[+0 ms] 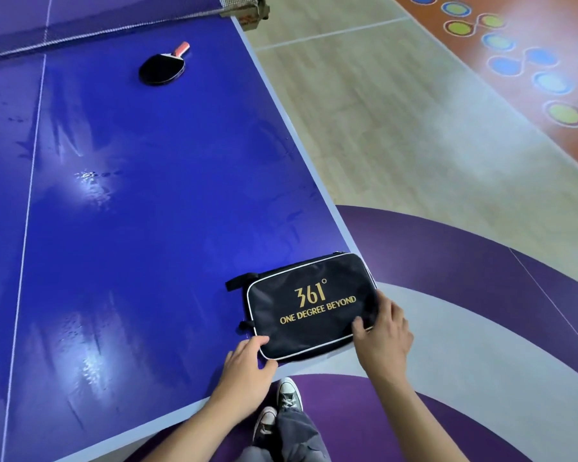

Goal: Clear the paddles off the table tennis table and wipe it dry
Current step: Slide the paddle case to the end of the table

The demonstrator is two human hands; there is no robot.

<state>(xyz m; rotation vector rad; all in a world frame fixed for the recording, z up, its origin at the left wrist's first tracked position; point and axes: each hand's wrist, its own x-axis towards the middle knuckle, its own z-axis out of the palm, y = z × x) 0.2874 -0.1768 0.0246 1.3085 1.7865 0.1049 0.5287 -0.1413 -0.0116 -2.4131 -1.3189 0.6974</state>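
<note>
Far from both hands, the black-faced paddle (162,68) lies flat by the net (80,31), toward the right edge of the wet blue table tennis table (131,211). At the near right corner, the left hand (247,371) pinches the black paddle case (307,305) at its near-left corner, and the right hand (384,338) grasps its right end.

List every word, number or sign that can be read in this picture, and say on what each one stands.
"361°": gold print on the black case at the near corner of the table.
"ONE DEGREE BEYOND": gold print just below it on the same case.
Reddish marks on the net post: too blurred to read.
The paddle shows no text.
</note>
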